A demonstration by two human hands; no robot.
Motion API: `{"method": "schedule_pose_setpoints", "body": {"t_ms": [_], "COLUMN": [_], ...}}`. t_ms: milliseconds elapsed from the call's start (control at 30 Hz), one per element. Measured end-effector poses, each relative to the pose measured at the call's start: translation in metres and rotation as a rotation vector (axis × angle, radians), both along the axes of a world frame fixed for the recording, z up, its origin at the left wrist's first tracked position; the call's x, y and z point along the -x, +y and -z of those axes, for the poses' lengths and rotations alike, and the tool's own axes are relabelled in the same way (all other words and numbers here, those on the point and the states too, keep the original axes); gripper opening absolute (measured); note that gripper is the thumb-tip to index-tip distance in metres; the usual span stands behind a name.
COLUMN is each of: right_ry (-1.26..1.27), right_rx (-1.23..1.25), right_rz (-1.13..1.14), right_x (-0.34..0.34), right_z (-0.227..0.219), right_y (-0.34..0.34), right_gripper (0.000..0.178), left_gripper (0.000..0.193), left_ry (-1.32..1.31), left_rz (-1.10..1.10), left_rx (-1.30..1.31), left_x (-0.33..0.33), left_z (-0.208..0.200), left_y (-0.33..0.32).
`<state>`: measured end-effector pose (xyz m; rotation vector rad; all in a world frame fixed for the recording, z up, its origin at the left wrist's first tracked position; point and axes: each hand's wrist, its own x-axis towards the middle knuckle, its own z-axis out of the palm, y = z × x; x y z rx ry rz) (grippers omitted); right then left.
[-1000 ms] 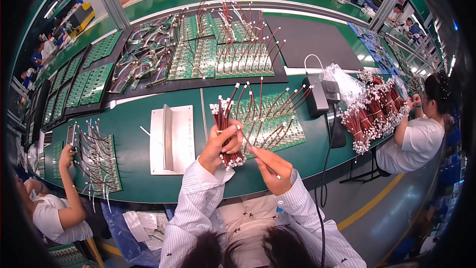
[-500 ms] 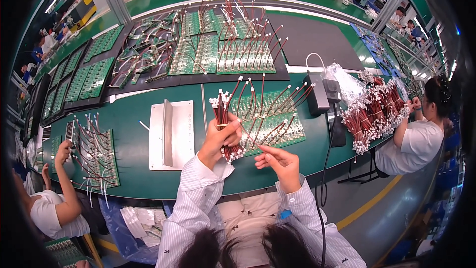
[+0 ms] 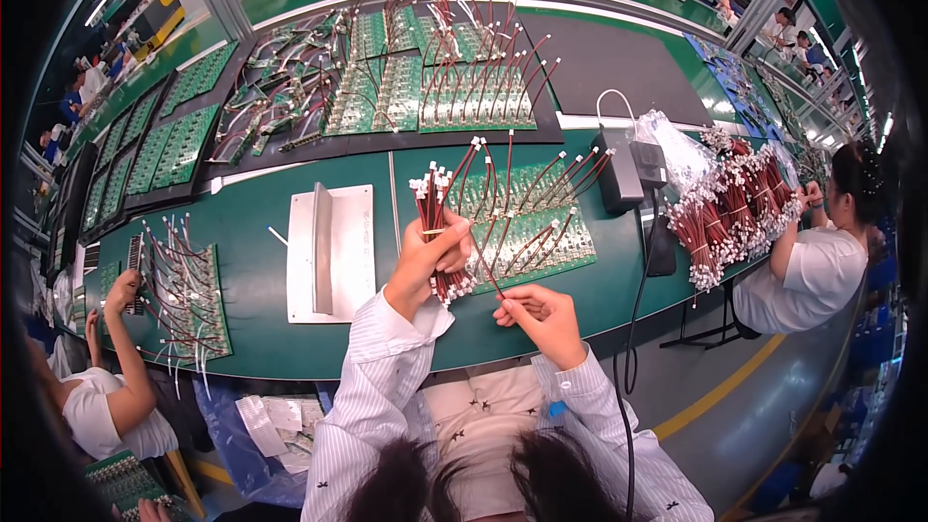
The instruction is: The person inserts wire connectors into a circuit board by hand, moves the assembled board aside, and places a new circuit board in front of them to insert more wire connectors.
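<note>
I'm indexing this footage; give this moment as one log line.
left hand: holds wire bundle | right hand: pinches single wire | beyond: green circuit boards | left: metal plate

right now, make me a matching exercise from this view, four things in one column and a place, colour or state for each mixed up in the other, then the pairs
Things
1. left hand
2. right hand
3. metal plate
4. large wire pile

Descriptions
A. silvery, with an upright fin
B. pinching a thin dark-red wire
C. at the right, near a co-worker in white
D. gripping a wire bundle

Pairs: 1-D, 2-B, 3-A, 4-C
</note>
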<state>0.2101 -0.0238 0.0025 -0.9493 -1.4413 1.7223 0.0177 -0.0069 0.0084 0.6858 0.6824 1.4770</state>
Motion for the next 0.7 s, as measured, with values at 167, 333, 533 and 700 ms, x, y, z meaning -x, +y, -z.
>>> {"method": "schedule_pose_setpoints", "body": {"t_ms": [167,333,533,700], "right_ry": [-0.319,-0.223,0.039,-0.011], "right_rx": [-0.469,-0.363,0.093,0.109], "right_rz": [0.164,0.128,-0.133,-0.227], "right_x": [0.006,0.01,0.007,0.008], "right_z": [0.003,0.006,0.001,-0.004], "right_y": [-0.006,-0.009,0.004,0.01], "right_gripper": [0.009,0.01,0.011,0.014], "left_gripper": [0.008,0.009,0.009,0.009], "left_ry": [0.028,0.006,-0.022,-0.011], "left_rz": [-0.061,-0.148,-0.129,-0.089], "left_rx": [0.04,0.092,0.132,0.113], "left_x": [-0.003,-0.001,0.005,0.009], "left_z": [0.0,0.001,0.003,0.007], "left_y": [-0.001,-0.001,0.003,0.007]}}
